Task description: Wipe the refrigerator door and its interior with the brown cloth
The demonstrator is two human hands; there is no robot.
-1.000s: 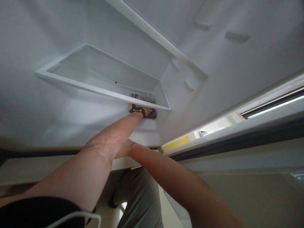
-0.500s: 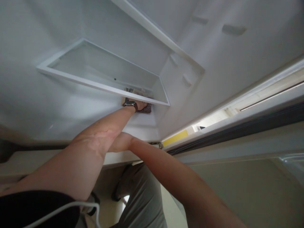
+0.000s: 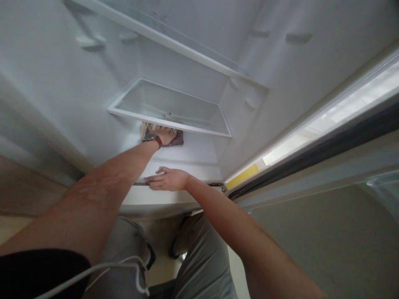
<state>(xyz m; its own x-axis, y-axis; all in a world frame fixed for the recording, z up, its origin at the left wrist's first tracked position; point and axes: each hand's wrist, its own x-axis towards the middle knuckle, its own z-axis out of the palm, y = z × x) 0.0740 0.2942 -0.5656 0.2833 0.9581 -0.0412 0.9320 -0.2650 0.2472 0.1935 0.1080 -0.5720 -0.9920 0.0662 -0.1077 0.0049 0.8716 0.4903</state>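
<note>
My left hand (image 3: 164, 134), with a dark watch (image 3: 152, 137) on the wrist, reaches deep into a white, empty fridge. It presses a dark patterned cloth (image 3: 177, 140) onto the fridge floor (image 3: 193, 155), just under the front rim of a glass shelf (image 3: 174, 123). The fingers curl over the cloth. My right hand (image 3: 166, 179) lies flat on the front edge of the fridge floor, fingers stretched out and holding nothing.
A second glass shelf (image 3: 174, 43) runs higher up. Shelf supports (image 3: 90, 40) stick out of the side walls. The door seal (image 3: 314, 151) and a yellow sticker (image 3: 241, 176) run along the right. My grey trousers (image 3: 199, 257) show below.
My left hand has slid the cloth to the left along the fridge floor. The view has swung, and my right hand, earlier hidden behind the left arm, now shows on the front edge.
</note>
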